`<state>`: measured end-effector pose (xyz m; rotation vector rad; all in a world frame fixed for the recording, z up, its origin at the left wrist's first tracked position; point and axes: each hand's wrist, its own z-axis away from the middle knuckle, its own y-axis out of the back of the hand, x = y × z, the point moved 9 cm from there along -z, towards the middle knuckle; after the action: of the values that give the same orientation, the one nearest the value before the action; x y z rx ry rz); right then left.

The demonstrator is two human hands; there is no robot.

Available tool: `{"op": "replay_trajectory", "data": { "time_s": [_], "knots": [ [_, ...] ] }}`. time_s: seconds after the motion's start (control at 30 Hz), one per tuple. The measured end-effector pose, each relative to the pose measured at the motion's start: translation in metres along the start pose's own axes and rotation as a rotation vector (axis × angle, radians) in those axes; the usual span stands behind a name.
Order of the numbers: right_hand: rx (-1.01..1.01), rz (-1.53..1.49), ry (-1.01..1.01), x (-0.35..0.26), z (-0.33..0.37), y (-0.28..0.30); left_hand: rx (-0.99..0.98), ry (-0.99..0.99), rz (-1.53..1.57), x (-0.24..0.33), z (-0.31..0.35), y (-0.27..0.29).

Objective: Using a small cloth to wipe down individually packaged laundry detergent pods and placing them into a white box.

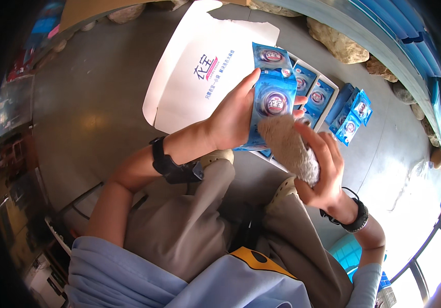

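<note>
My left hand [233, 115] is closed around a strip of joined blue sachets [273, 82], held upright above an open white box [171, 102]. The thumb lies along the strip's left edge, and fingertips show at its right edge. In my right hand [325, 172] is a bunched beige cloth [288, 146], gripped between thumb and fingers. The cloth meets the lower front of the strip in view; whether it presses on it I cannot tell. Behind the strip, more blue sachets [319, 96] sit in compartments of the box, partly hidden by my hands.
Several loose blue sachets [351, 120] lie on the grey floor [97, 92] right of the box. Large rocks [338, 41] line the far and right edges. My knees and beige shoes [283, 190] are close in front of the box. A dark-framed chair edge shows at lower left.
</note>
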<state>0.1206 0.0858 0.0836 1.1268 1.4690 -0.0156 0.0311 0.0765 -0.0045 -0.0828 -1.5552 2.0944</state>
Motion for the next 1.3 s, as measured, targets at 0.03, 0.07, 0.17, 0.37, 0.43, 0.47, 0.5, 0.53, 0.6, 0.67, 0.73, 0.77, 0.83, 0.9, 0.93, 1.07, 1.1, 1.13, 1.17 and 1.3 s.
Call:
{"op": "replay_trajectory", "data": {
  "time_s": [0.03,0.07,0.17,0.37,0.43,0.47,0.5,0.53,0.6,0.67,0.73,0.77,0.83,0.9,0.93,1.07,1.1,1.13,1.17,1.3],
  "knots": [
    [-0.022,0.117,-0.061,0.003,-0.002,-0.001,-0.004,0.004,0.004,-0.001,0.000,0.000],
    [-0.057,0.180,-0.065,0.004,-0.005,-0.006,-0.026,0.004,0.031,-0.002,0.001,-0.002],
    [-0.224,0.266,-0.028,0.000,-0.003,-0.026,-0.022,0.018,0.046,-0.006,-0.006,-0.013],
    [-0.179,0.454,0.090,-0.008,-0.008,-0.034,-0.032,-0.075,-0.097,0.013,-0.009,-0.021],
    [-0.090,0.517,0.078,-0.004,-0.019,-0.018,-0.028,-0.086,-0.083,0.019,-0.011,-0.022],
    [-0.078,0.527,0.039,0.001,-0.025,-0.010,-0.028,-0.101,-0.096,0.020,-0.011,-0.022],
    [-0.065,0.538,-0.002,0.007,-0.029,-0.002,-0.029,-0.114,-0.108,0.021,-0.011,-0.022],
    [-0.065,0.538,-0.004,0.011,-0.030,0.002,-0.030,-0.113,-0.108,0.021,-0.010,-0.022],
    [-0.054,0.493,-0.060,0.021,-0.032,0.008,0.074,-0.092,-0.103,0.019,-0.008,-0.012],
    [-0.064,0.454,-0.030,0.018,-0.026,0.004,0.050,-0.069,-0.101,0.018,-0.010,-0.014],
    [-0.211,0.409,-0.032,0.010,-0.019,-0.011,0.036,-0.053,-0.099,0.017,-0.010,-0.014],
    [-0.245,0.389,0.006,0.004,-0.014,-0.020,0.034,-0.080,-0.145,0.019,-0.010,-0.015],
    [-0.338,0.337,0.019,-0.004,-0.006,-0.033,0.029,-0.103,-0.189,0.021,-0.009,-0.020],
    [-0.297,0.356,0.022,-0.002,-0.008,-0.029,-0.018,-0.083,-0.163,0.018,-0.009,-0.027],
    [-0.233,0.442,0.002,0.005,-0.013,-0.019,-0.038,-0.033,-0.077,0.014,-0.010,-0.026],
    [-0.105,0.404,-0.150,0.036,-0.031,0.021,0.098,-0.043,-0.185,0.006,-0.006,-0.009],
    [-0.148,0.377,-0.218,0.046,-0.032,0.023,0.100,-0.043,-0.188,0.006,-0.005,-0.003],
    [-0.145,0.375,-0.218,0.051,-0.031,0.025,0.114,-0.067,-0.380,0.010,-0.003,0.002],
    [-0.112,0.163,-0.335,0.065,-0.027,0.026,0.064,-0.051,-0.315,0.008,-0.001,-0.001],
    [-0.015,-0.343,-0.540,0.098,-0.009,0.031,-0.119,-0.001,-0.244,0.004,0.003,-0.029]
  ]
}}
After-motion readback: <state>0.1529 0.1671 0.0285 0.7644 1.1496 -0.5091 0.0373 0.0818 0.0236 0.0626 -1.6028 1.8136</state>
